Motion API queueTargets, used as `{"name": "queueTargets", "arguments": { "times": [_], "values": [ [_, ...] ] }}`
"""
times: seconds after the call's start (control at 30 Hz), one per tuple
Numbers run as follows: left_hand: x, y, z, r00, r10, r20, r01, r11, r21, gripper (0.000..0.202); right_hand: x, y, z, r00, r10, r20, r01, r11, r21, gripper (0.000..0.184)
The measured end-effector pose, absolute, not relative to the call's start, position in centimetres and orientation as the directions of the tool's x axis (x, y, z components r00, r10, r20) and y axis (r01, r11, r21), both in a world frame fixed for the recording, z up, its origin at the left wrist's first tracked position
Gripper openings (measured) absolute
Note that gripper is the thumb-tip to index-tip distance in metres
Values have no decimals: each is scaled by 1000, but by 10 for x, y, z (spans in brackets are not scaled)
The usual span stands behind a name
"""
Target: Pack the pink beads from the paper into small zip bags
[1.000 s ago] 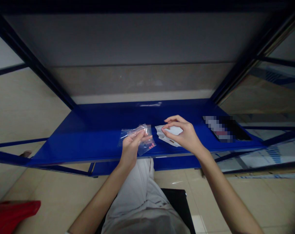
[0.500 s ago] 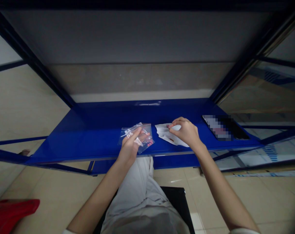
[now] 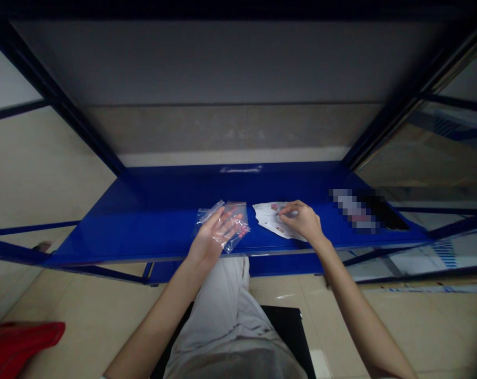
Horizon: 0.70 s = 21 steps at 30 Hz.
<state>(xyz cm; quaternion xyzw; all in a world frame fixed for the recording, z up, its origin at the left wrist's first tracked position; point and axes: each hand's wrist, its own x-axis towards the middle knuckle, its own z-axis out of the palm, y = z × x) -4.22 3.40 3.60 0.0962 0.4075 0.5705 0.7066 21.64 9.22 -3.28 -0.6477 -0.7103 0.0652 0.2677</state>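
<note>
My left hand [image 3: 210, 237] holds a clear zip-top plastic bag [image 3: 237, 226], and its fingers show through the film. Small pink-red tablets lie in the bag's lower corner. My right hand [image 3: 303, 221] rests on the right edge of a crumpled white paper [image 3: 266, 220], with its fingertips pinched together on it. Two small reddish bits [image 3: 280, 229] lie on the paper, to the left of those fingertips. The paper and the bag nearly touch on the blue shelf.
A phone [image 3: 368, 211], pixelated in part, lies on the blue metal shelf [image 3: 151, 234] to the right. Dark blue uprights frame the shelf, and a grey panel stands behind it. My grey-clothed lap, a black seat and a red object [image 3: 17, 342] lie below.
My right hand has dropped lower onto the paper, its fingers drawn closer together. My left hand has opened slightly across the bag. A reddish bit near the paper's top now shows.
</note>
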Motion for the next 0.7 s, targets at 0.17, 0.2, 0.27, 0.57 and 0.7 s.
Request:
{"name": "queueTargets", "arguments": {
  "times": [0.17,0.2,0.27,0.57,0.7],
  "values": [
    [-40,37,35,1,886,-464,-707,329,626,2,213,89,-27,-37,958,283,861,174,-478,12],
    [-39,37,35,-1,892,-452,-702,321,636,2,211,88,-24,-42,959,282,849,183,-496,12],
    [-37,37,35,-16,911,-412,-691,288,663,5,207,85,-15,-59,955,289,823,211,-528,11],
    [-25,28,46,13,939,-344,-659,267,703,7,186,73,13,-127,928,350,759,319,-568,8],
    [-29,31,47,9,902,-432,-691,318,649,6,197,85,-7,-98,924,369,776,303,-553,11]
  ]
}}
